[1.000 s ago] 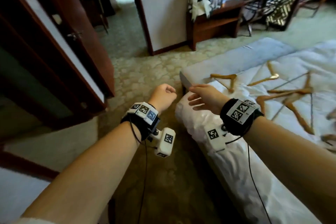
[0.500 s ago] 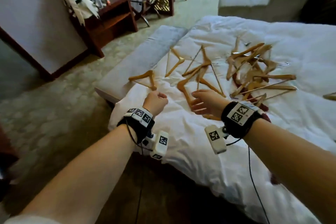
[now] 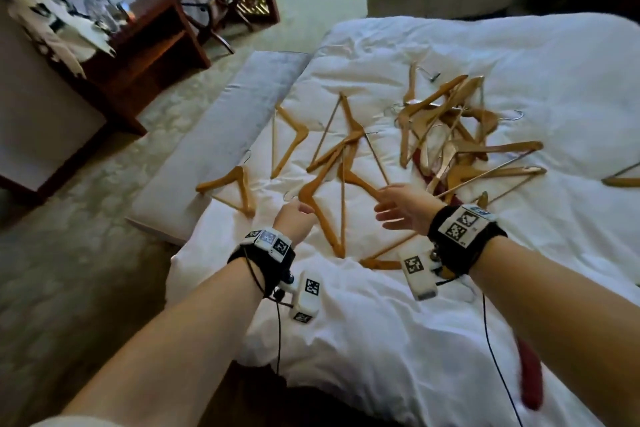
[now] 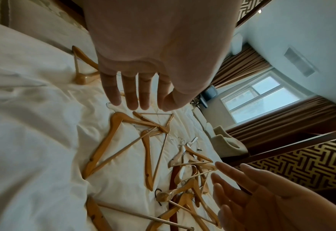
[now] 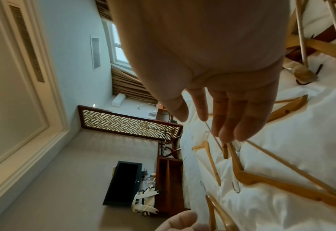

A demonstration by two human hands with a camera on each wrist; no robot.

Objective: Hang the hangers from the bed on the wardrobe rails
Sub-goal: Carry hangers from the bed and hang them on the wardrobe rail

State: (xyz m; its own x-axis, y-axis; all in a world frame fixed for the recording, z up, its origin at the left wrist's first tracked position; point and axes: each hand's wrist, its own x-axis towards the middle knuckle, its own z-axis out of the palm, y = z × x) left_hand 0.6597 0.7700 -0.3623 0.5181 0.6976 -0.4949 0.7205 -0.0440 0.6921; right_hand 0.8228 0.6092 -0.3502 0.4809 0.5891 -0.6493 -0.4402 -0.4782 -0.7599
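Hands reach out over a white bed [image 3: 398, 322]: the left hand [image 3: 294, 220] and right hand [image 3: 401, 206] each hover with fingers extended and loose, neither grip holding anything. Just beyond the fingertips, wooden hangers [image 3: 332, 180] lie scattered on the duvet, with a tangled pile [image 3: 453, 135] farther back.

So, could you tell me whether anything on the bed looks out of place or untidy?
Yes: the wooden hangers lie scattered on the white duvet, several crossed in a tangled heap towards the right. Among them lies something dark red, too covered to identify.
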